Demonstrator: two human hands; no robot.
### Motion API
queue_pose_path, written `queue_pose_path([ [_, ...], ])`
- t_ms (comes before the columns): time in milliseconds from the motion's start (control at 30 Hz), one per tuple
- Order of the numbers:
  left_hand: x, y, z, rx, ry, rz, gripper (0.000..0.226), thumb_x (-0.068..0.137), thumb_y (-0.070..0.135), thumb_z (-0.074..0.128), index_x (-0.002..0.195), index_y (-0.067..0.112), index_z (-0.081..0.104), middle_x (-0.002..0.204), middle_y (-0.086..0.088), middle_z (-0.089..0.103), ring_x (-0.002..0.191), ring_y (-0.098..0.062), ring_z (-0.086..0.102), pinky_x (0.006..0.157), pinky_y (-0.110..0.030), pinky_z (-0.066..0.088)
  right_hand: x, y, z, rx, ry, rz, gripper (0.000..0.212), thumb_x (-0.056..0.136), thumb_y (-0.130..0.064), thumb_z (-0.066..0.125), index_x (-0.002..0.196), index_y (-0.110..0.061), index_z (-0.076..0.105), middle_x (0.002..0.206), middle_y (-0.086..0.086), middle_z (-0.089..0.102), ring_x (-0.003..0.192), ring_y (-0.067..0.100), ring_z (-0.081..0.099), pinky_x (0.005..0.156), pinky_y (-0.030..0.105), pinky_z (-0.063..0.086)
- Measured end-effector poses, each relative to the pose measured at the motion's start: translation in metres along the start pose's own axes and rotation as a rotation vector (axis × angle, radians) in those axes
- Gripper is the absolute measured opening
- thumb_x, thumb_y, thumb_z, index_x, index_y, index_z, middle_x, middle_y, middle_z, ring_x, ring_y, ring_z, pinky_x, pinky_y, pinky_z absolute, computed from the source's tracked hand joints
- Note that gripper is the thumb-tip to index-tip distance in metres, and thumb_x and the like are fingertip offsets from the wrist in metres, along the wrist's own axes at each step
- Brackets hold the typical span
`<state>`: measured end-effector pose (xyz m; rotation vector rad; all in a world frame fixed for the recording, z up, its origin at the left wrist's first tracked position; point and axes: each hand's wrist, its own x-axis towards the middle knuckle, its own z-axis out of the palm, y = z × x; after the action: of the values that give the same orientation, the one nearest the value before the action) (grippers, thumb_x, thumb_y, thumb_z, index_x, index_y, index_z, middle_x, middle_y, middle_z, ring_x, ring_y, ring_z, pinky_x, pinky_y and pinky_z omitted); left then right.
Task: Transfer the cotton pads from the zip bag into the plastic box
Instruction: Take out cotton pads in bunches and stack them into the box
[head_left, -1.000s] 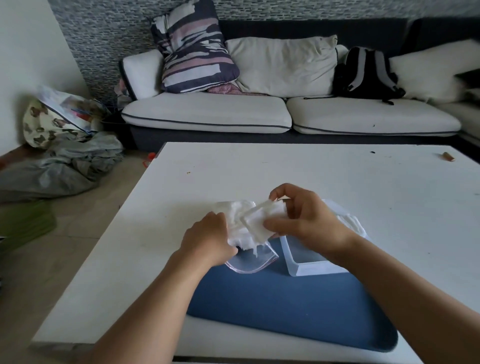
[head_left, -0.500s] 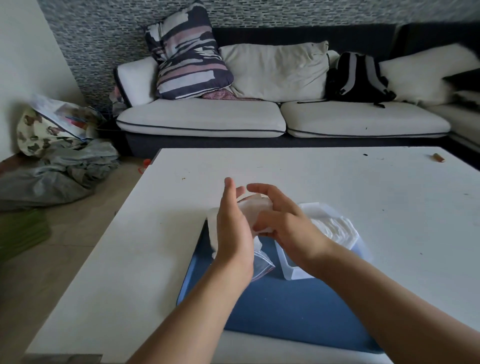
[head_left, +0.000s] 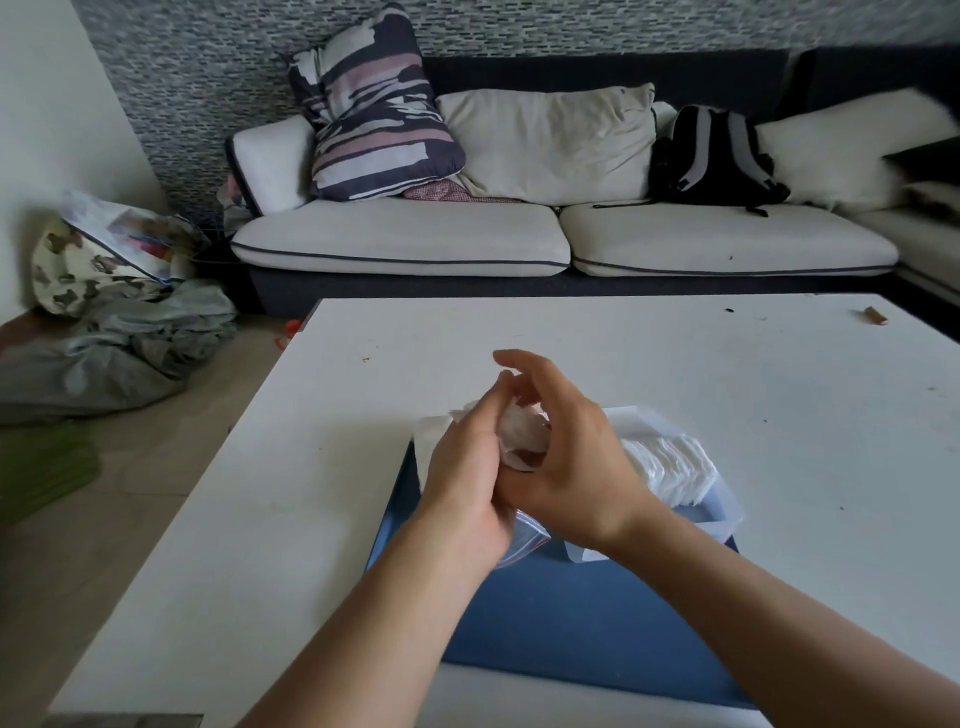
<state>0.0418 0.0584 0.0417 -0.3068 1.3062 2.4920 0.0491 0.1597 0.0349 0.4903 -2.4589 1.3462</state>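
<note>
A clear zip bag (head_left: 524, 543) with a red seal sticks out under my two hands, which press together over it above the blue mat (head_left: 571, 613). My left hand (head_left: 467, 478) grips the bag and some white cotton pads (head_left: 434, 431) from the left. My right hand (head_left: 566, 452) curls over the crumpled bag top, fingers partly spread. To the right stands the clear plastic box (head_left: 727, 514), with a stack of white cotton pads (head_left: 670, 467) inside. Most of the bag is hidden by my hands.
The white table (head_left: 675, 364) carries a small brown item (head_left: 875, 315) at its far right. Beyond it stands a sofa (head_left: 415, 244) with cushions and a black backpack (head_left: 711, 156). Bags and grey cloth (head_left: 119, 343) lie on the floor at left.
Both hands closed in on each other over the bag. The pad held by my right hand a second ago is no longer in view, and my left hand turned palm-in against the bag.
</note>
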Motion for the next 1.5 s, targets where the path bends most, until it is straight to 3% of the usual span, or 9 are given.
queue_pose_path([
  [133, 0.0, 0.006, -0.001, 0.047, -0.022, -0.018, 0.026, 0.09, 0.041, 0.071, 0.098, 0.018, 0.078, 0.091, -0.004, 0.076, 0.084, -0.02, 0.073, 0.076, -0.031, 0.058, 0.005, 0.008, -0.01, 0.122, -0.044, 0.052, 0.081, 0.067, -0.019, 0.08, 0.14, -0.024, 0.046, 0.115, -0.008, 0.062, 0.114, 0.011, 0.058, 0.091, 0.022, 0.049],
  [267, 0.001, 0.006, -0.003, 0.018, -0.014, -0.025, 0.034, 0.086, 0.043, 0.074, 0.101, 0.012, 0.074, 0.093, -0.012, 0.071, 0.089, -0.026, 0.067, 0.084, -0.036, 0.056, 0.005, 0.009, -0.011, 0.13, 0.03, 0.036, 0.065, 0.074, -0.018, 0.082, 0.132, -0.026, 0.054, 0.105, -0.011, 0.065, 0.109, 0.011, 0.061, 0.094, 0.028, 0.051],
  [433, 0.001, 0.004, -0.004, -0.022, 0.02, -0.018, 0.064, 0.089, 0.062, 0.063, 0.114, 0.003, 0.073, 0.102, -0.018, 0.074, 0.094, -0.03, 0.07, 0.081, -0.036, 0.059, 0.006, 0.01, -0.01, 0.116, 0.051, 0.052, 0.047, 0.079, -0.027, 0.081, 0.121, -0.029, 0.061, 0.099, -0.007, 0.068, 0.098, 0.009, 0.066, 0.092, 0.026, 0.053],
  [600, 0.0, 0.004, -0.003, 0.011, 0.015, -0.034, 0.041, 0.098, 0.043, 0.059, 0.112, 0.007, 0.073, 0.099, -0.013, 0.078, 0.088, -0.025, 0.074, 0.074, -0.033, 0.059, 0.006, 0.011, -0.01, 0.104, 0.079, 0.047, 0.043, 0.079, -0.018, 0.081, 0.117, -0.026, 0.064, 0.088, -0.006, 0.068, 0.088, 0.007, 0.065, 0.079, 0.01, 0.049],
  [833, -0.01, 0.004, 0.003, -0.134, -0.064, -0.097, 0.047, 0.093, 0.048, 0.065, 0.115, 0.007, 0.069, 0.094, -0.009, 0.075, 0.08, -0.023, 0.075, 0.067, -0.031, 0.061, 0.006, 0.011, -0.006, -0.129, 0.204, -0.092, 0.059, 0.073, -0.009, 0.081, 0.125, -0.024, 0.059, 0.083, -0.007, 0.058, 0.08, 0.012, 0.056, 0.07, 0.016, 0.047],
  [933, -0.008, 0.004, 0.003, -0.144, -0.095, -0.096, 0.033, 0.102, 0.04, 0.053, 0.103, 0.012, 0.07, 0.094, -0.003, 0.071, 0.085, -0.018, 0.072, 0.074, -0.028, 0.059, 0.007, 0.012, -0.006, -0.141, 0.115, -0.135, 0.069, 0.068, -0.009, 0.079, 0.131, -0.023, 0.056, 0.091, -0.009, 0.057, 0.08, 0.012, 0.056, 0.071, 0.014, 0.045],
  [1100, -0.004, 0.014, -0.003, -0.023, -0.092, -0.117, 0.047, 0.101, 0.051, 0.05, 0.126, 0.013, 0.062, 0.098, -0.013, 0.078, 0.08, -0.03, 0.077, 0.058, -0.034, 0.062, 0.007, 0.018, -0.028, 0.155, -0.202, 0.048, 0.09, 0.062, -0.02, 0.095, 0.139, -0.024, 0.051, 0.121, -0.014, 0.055, 0.085, 0.009, 0.061, 0.066, 0.018, 0.052],
  [1300, -0.004, 0.012, -0.008, 0.071, -0.165, -0.122, 0.056, 0.105, 0.052, 0.033, 0.128, 0.011, 0.065, 0.109, -0.013, 0.077, 0.09, -0.024, 0.077, 0.065, -0.033, 0.062, 0.006, 0.017, -0.03, 0.171, -0.131, 0.065, 0.073, 0.066, -0.02, 0.093, 0.131, -0.024, 0.061, 0.112, -0.013, 0.065, 0.086, 0.022, 0.059, 0.068, 0.032, 0.058],
  [1500, -0.001, 0.016, -0.012, 0.079, -0.204, -0.128, 0.06, 0.108, 0.049, 0.025, 0.129, 0.009, 0.065, 0.125, -0.017, 0.072, 0.111, -0.03, 0.071, 0.089, -0.041, 0.059, 0.007, 0.016, -0.035, 0.239, -0.078, 0.047, 0.064, 0.067, -0.025, 0.092, 0.125, -0.02, 0.064, 0.104, -0.008, 0.068, 0.089, 0.014, 0.061, 0.071, 0.02, 0.054],
])
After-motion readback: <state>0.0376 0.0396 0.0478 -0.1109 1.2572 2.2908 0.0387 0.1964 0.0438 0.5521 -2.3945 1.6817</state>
